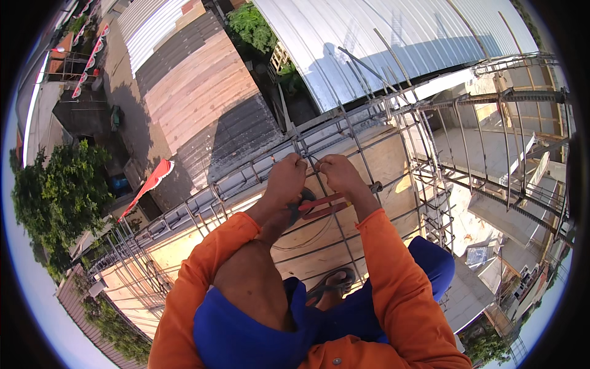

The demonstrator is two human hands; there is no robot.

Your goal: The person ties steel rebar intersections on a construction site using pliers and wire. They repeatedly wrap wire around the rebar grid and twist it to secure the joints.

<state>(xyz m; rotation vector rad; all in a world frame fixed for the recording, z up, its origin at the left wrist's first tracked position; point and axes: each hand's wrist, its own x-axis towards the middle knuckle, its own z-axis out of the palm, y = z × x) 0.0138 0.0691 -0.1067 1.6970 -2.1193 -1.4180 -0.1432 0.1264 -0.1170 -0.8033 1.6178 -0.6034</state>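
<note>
My left hand [288, 174] and my right hand [340, 173] meet at a crossing of steel reinforcing bars near the deck's edge. Both pinch a thin tie wire [314, 160] there; the fingertips partly hide it. Beneath my right wrist is a pair of pincers with red handles [325, 205], its metal head [376, 187] showing to the right. Whether the pincers rest on the bars or hang from the hand is unclear. Loose loops of thin wire [306, 242] trail below the handles. The bar mesh [341, 226] lies over plywood formwork [387, 161].
A long rebar beam cage [214, 189] follows the outer edge, with a drop to lower roofs [198, 92] beyond. Upright bars [364, 78] project at the upper right. More cages [498, 97] span an opening at right. My sandalled foot [332, 286] stands among the bars.
</note>
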